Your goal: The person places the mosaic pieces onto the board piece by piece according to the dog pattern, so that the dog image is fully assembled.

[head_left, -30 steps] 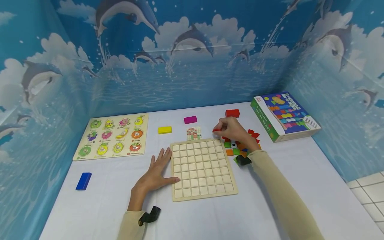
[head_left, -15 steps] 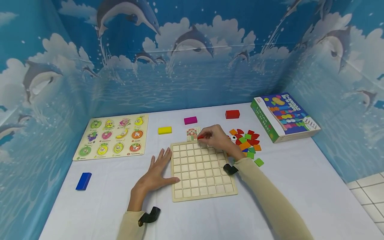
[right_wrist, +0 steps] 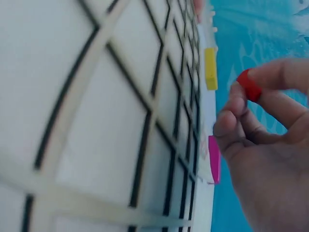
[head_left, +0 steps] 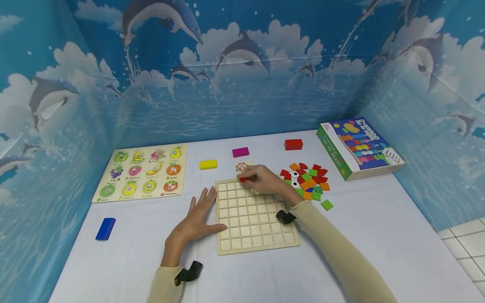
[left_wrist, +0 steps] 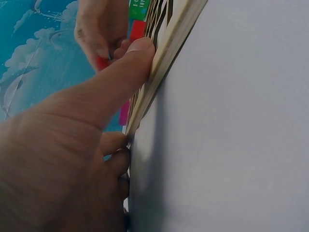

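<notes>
A wooden grid board (head_left: 251,231) lies on the white table. My left hand (head_left: 197,221) rests with spread, straight fingers along its left side, the thumb (left_wrist: 130,65) over the frame. Over the board's far edge, my right hand (head_left: 263,180) pinches a small red tile (right_wrist: 249,87) between thumb and fingertips. Just behind that edge lies a small printed pattern card (head_left: 241,167), partly covered by the right hand. Right of the board is a loose pile of coloured tiles (head_left: 308,183), mostly red, green and orange, with a couple of white eye-like ones.
A fruit puzzle board (head_left: 144,179) lies at the back left, a blue block (head_left: 105,229) in front of it. Yellow (head_left: 208,164), magenta (head_left: 240,152) and red (head_left: 293,144) blocks stand behind the grid board. A game box (head_left: 360,147) lies at the back right, before the dolphin curtain (head_left: 242,101).
My right hand has moved left from beside the tile pile to the board's far edge, then slightly lower, carrying the red tile. The left hand has stayed in place.
</notes>
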`<control>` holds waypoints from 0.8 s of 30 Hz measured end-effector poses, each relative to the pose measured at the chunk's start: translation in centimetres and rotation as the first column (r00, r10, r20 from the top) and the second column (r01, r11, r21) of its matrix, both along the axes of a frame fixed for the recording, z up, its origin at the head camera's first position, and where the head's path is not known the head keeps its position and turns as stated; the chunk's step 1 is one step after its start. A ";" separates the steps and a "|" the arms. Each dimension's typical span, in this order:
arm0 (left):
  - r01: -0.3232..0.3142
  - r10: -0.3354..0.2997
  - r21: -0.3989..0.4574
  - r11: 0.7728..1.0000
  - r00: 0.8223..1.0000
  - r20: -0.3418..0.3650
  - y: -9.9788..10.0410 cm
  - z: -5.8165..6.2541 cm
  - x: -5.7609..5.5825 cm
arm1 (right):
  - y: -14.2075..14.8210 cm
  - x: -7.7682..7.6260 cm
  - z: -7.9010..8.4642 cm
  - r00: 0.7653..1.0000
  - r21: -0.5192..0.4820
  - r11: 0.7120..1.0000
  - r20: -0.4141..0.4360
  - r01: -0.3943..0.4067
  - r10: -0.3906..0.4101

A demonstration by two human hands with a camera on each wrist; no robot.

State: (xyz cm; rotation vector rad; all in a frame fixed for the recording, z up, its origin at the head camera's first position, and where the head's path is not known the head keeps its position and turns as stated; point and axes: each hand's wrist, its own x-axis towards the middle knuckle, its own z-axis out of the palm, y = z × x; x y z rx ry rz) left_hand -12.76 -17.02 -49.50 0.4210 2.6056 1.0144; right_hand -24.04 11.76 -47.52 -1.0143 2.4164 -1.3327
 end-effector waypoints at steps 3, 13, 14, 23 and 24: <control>0.003 -0.003 0.002 1.000 1.000 0.000 0.0 0.0 0.0 | -0.3 0.0 0.2 0.999 -0.011 1.000 0.031 -0.028 0.028; 0.009 -0.009 0.002 1.000 1.000 0.005 0.1 0.0 0.1 | -2.1 -0.1 0.0 0.996 0.051 0.998 -0.079 -0.026 0.030; 0.013 -0.013 0.004 1.000 1.000 0.006 0.1 0.0 0.1 | -2.2 0.0 0.0 0.997 0.060 0.998 -0.078 -0.014 0.019; 0.009 -0.009 -0.009 1.000 1.000 -0.004 0.0 0.1 0.1 | -4.0 -0.4 -0.1 0.991 0.173 0.985 -0.121 -0.027 0.048; 0.008 -0.008 -0.008 1.000 1.000 -0.006 0.0 0.1 0.1 | -4.3 -0.5 0.0 0.990 0.193 0.981 -0.131 -0.025 0.051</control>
